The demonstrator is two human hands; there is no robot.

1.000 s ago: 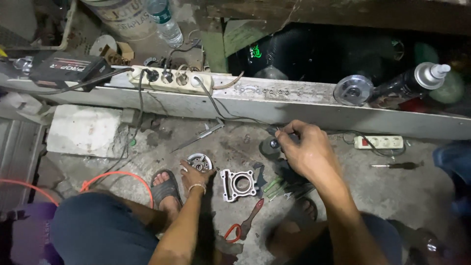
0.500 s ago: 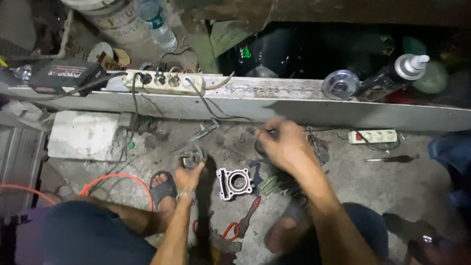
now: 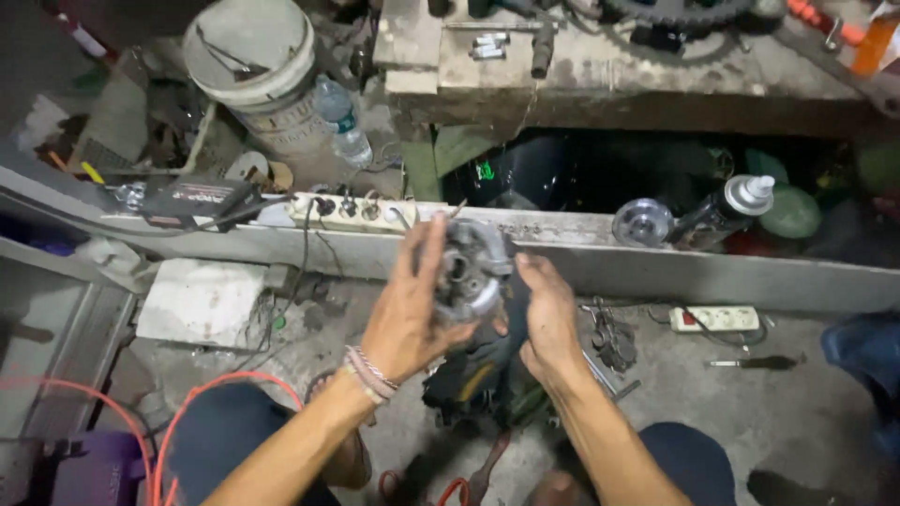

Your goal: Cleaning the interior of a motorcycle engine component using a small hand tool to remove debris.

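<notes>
Round metal engine part [image 3: 469, 270] upright, open face toward camera, both hands' fingers [image 3: 424, 272] clamped around it.

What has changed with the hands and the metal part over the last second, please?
Both hands came up off the floor: the left hand now holds the round metal engine part up before the ledge, and the right hand, which was down at the floor clutter, steadies it with a dark rag. The power strip and spray can stayed put.

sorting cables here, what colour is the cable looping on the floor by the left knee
Orange-red; the cable shows best in the head view, curving across the grey floor.
</notes>
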